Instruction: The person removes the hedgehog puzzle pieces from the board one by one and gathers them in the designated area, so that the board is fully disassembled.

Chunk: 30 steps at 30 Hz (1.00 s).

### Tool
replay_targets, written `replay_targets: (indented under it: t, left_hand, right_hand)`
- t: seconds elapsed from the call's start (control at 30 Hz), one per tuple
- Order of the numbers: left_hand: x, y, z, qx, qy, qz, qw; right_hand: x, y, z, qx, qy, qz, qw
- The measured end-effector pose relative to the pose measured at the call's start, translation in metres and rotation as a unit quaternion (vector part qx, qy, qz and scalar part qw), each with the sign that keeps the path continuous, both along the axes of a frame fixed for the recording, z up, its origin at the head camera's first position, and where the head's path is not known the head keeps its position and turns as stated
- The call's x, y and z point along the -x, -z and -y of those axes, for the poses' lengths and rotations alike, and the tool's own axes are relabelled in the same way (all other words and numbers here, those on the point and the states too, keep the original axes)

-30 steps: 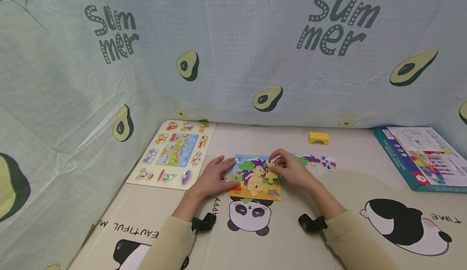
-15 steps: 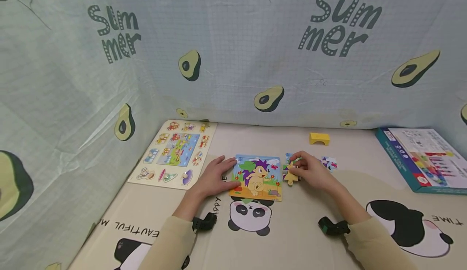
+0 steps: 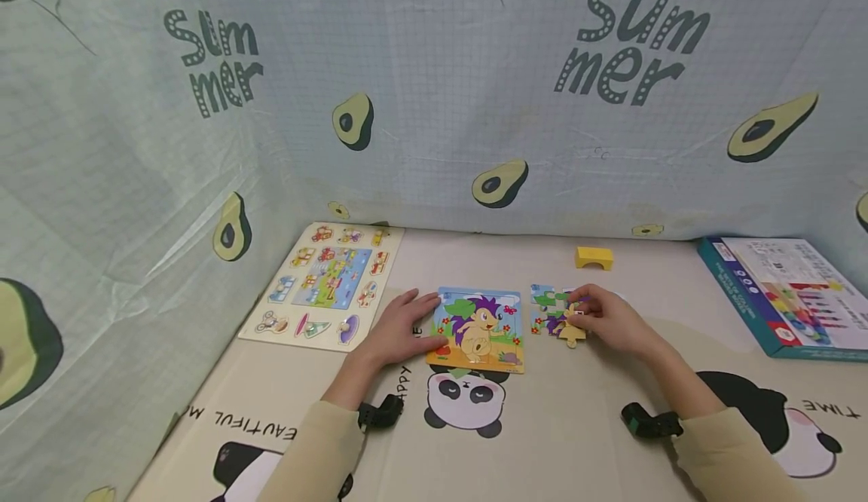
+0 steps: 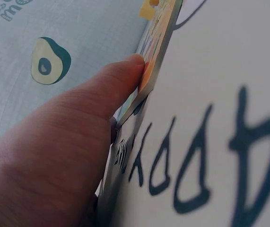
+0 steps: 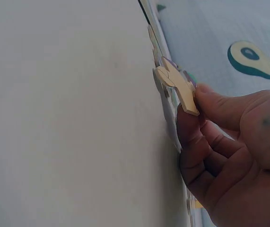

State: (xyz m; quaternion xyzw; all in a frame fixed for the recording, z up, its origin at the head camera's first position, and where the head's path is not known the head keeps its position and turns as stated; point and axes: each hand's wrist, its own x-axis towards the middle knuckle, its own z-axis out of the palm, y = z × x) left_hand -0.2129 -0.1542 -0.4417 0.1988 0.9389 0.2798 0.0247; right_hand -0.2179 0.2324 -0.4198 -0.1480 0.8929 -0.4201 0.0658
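A jigsaw picture board (image 3: 478, 329) showing a purple-spined hedgehog lies at the middle of the table. My left hand (image 3: 398, 329) rests at its left edge, fingers fairly straight; the left wrist view shows the thumb (image 4: 120, 78) touching the board's edge. Right of the board, my right hand (image 3: 610, 319) pinches a yellow and purple jigsaw piece (image 3: 572, 332) between thumb and fingers. In the right wrist view that wooden piece (image 5: 179, 87) is tilted above the table. Several other jigsaw pieces (image 3: 542, 297) lie just beside it, partly hidden by the piece and the hand.
A knobbed peg puzzle board (image 3: 325, 283) lies at the back left. A yellow arch block (image 3: 593, 258) stands behind the right hand. At the far right is a flat teal-edged box (image 3: 787, 298). An avocado-printed cloth (image 3: 434, 110) closes off the back and left.
My right hand has lifted the jigsaw piece off the hedgehog board and carried it right, over beside the other pieces. My left hand has stayed at the board's edge.
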Motion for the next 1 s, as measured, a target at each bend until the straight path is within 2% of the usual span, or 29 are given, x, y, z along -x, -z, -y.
replay_targets:
  t: [0.37,0.67,0.83,1.0]
  left_hand:
    - [0.0006,-0.0004,0.0003,0.002,0.0,-0.003,1.0]
    - [0.0002,0.0005,-0.0001,0.002,-0.001,-0.004,1.0]
    - [-0.0001,0.001,0.0,0.001,-0.001,-0.001,1.0]
    - [0.0,0.0014,0.0004,0.001,-0.003,-0.001,1.0]
  right_hand:
    - [0.0001,-0.0003,-0.0088,-0.046,0.018,-0.02,0.9986]
    - [-0.0012,0.0013,-0.0091,-0.076,0.014,-0.038,0.9963]
    - [-0.0035,-0.0013,-0.0103,-0.077,-0.01,-0.032,0.9964]
    - [-0.0053,-0.0031,-0.0093,-0.1,-0.039,-0.039,0.9935]
